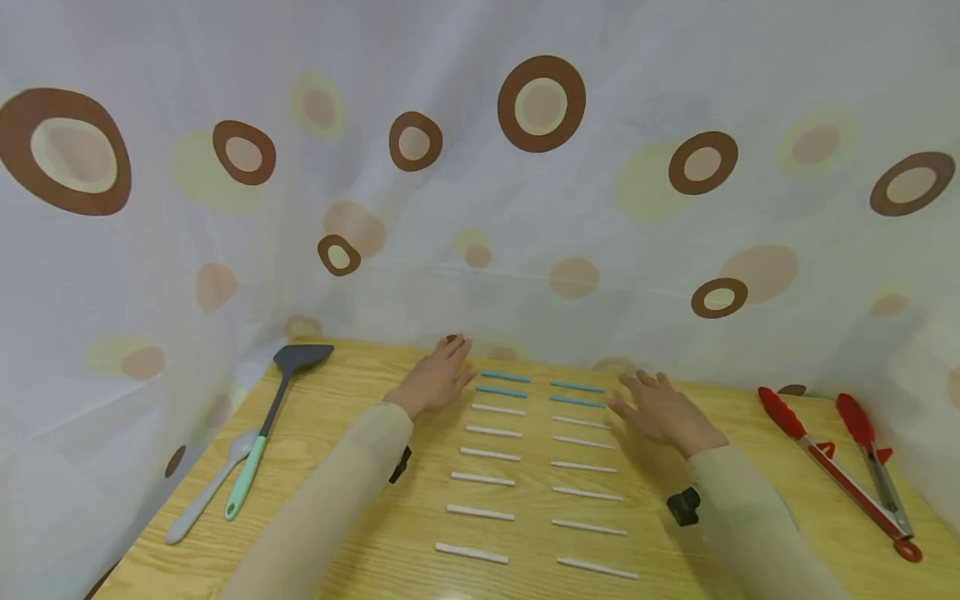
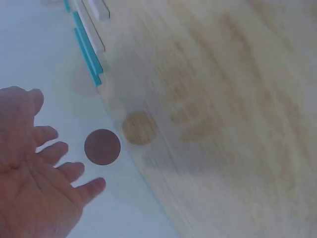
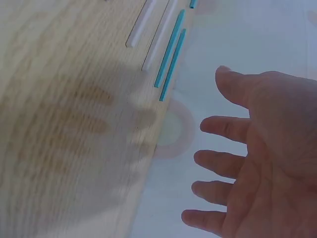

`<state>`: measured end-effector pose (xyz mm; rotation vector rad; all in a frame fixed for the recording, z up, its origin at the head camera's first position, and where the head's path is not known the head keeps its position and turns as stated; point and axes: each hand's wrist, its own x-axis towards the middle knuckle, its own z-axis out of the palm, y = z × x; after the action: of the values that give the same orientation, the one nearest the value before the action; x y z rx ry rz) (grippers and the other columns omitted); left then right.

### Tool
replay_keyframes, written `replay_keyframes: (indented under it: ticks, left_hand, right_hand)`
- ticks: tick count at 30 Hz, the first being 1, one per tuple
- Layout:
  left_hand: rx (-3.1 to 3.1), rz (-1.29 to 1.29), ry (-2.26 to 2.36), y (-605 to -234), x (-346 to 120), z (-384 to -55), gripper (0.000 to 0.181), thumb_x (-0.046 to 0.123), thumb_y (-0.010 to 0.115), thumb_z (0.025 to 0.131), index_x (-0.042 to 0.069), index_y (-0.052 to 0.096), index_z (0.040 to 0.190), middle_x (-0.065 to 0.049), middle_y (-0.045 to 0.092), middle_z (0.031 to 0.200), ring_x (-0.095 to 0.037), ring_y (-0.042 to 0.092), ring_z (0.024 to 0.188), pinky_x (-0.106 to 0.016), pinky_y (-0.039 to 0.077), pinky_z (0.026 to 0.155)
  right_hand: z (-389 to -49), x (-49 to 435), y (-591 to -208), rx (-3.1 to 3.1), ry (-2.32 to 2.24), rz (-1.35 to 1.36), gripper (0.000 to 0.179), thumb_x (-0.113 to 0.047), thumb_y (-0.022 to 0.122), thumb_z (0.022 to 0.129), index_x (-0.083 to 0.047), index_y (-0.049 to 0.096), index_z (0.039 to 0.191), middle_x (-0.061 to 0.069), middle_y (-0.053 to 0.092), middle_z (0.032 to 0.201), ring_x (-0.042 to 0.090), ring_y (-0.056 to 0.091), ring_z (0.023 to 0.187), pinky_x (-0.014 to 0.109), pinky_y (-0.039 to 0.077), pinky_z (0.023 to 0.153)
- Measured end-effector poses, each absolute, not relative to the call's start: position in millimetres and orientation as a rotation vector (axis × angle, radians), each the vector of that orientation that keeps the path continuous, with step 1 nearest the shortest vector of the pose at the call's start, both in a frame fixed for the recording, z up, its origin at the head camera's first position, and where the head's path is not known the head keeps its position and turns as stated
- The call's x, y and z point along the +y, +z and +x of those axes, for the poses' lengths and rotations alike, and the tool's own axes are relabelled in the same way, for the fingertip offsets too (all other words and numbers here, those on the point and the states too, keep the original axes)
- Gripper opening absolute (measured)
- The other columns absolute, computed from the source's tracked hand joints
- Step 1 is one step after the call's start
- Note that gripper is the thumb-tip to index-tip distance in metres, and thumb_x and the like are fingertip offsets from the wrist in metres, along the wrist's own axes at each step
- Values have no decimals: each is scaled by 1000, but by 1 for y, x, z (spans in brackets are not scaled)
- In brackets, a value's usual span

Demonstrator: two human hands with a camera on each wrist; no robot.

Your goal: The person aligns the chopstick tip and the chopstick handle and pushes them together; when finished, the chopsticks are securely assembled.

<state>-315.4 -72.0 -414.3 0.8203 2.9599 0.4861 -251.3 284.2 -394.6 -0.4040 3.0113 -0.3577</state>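
Observation:
Two columns of thin sticks lie on the wooden table between my hands. At the far end of each column are two blue sticks, such as this left blue stick [image 1: 502, 392] and this right blue stick [image 1: 577, 402]. Below them run several white sticks, among them a left white stick [image 1: 490, 454] and a right white stick [image 1: 587, 493]. My left hand [image 1: 437, 379] hovers just left of the blue sticks, fingers spread and holding nothing. On the other side my right hand [image 1: 663, 410] is held over the table with its fingers apart, palm bare in the right wrist view.
A spatula [image 1: 272, 417] with a mint handle and a grey spoon [image 1: 213, 490] lie at the left. Two pairs of red-tipped tongs, the nearer tongs [image 1: 828, 467] and the farther tongs [image 1: 873, 454], lie at the right. A dotted curtain [image 1: 480, 208] hangs behind the table [image 1: 360, 533].

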Motion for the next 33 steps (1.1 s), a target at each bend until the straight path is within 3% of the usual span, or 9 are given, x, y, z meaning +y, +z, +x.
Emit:
replay_keyframes:
  ticks: [11, 22, 29, 33]
  left_hand:
    - [2921, 810, 725, -410, -52, -331, 48, 28, 52, 105, 7, 45, 148, -10, 46, 148, -28, 40, 137, -42, 32, 111]
    - [2946, 723, 659, -424, -33, -345, 35, 22, 64, 98, 11, 64, 132, -7, 61, 131, -24, 62, 113, -38, 51, 91]
    - [2919, 770, 680, -419, -22, -347, 35, 17, 67, 96, 11, 66, 130, -4, 62, 131, -22, 58, 120, -36, 49, 95]
    - [2916, 759, 655, -421, -17, -349, 33, 15, 68, 95, 10, 67, 128, -4, 64, 127, -21, 61, 115, -34, 50, 93]
  right_hand:
    - [-281, 283, -408, 3006, -369, -533, 46, -25, 62, 99, 8, 56, 132, 28, 57, 129, 48, 56, 112, 60, 43, 94]
    - [-302, 269, -419, 3104, -435, -513, 24, -10, 70, 93, -1, 72, 115, 18, 65, 120, 40, 61, 107, 53, 50, 87]
    - [-310, 259, -416, 3100, -482, -495, 19, -9, 71, 92, -1, 75, 110, 19, 67, 114, 37, 65, 98, 50, 54, 80]
    - [-314, 256, -420, 3078, -496, -458, 19, -11, 72, 91, -3, 75, 108, 17, 68, 113, 35, 65, 98, 49, 54, 80]
